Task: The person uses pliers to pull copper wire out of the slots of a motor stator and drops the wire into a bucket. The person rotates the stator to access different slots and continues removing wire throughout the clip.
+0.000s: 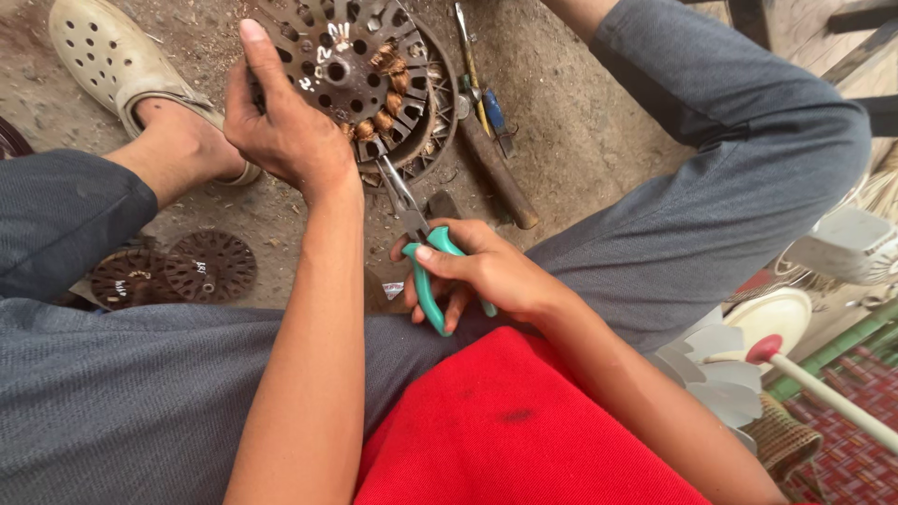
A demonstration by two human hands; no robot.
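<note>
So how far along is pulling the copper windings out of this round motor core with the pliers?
Most slots of the round core look empty. In hand: the left hand steadies it while the right hand works green-handled pliers at its lower edge. Left: a cluster of copper windings on the right side.

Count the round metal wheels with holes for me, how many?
3: one stator disc held by the left hand, two more discs on the ground under the left knee. Others may be hidden.
</note>
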